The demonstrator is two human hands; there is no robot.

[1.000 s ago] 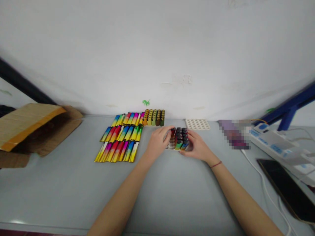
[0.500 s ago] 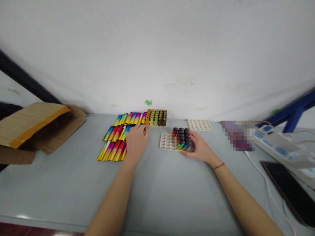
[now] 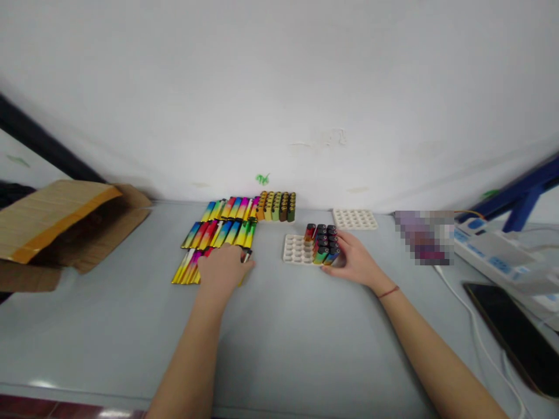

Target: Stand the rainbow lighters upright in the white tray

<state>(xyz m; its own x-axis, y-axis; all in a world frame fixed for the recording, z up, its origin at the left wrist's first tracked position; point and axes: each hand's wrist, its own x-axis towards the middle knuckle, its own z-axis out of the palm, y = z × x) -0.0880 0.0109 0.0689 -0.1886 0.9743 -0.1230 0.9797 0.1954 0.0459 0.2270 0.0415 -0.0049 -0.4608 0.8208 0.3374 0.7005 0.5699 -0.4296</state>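
My left hand (image 3: 223,269) is closed over the right end of the front row of shiny, rainbow-coloured lighters (image 3: 184,269). A lighter (image 3: 247,255) shows between its thumb and fingers; the rest of it is mostly covered. My right hand (image 3: 356,261) grips the right end of a white tray (image 3: 293,250) with round holes, thumb in front and fingers behind. Several black-topped lighters (image 3: 322,238) stand upright in that end of the tray, beside the fingers. Two more rows of lighters (image 3: 218,234) lie flat behind my left hand.
A block of upright gold-topped lighters (image 3: 276,206) stands against the wall. Another white holed tray (image 3: 354,219) lies at the back right. An open cardboard box (image 3: 65,218) is at left. Power strips (image 3: 493,250), a white cable (image 3: 469,317) and a phone (image 3: 515,331) lie at right.
My left hand has moved toward me and left, from the middle row to the front row, and closed around a lighter there. The right hand stays at the tray.
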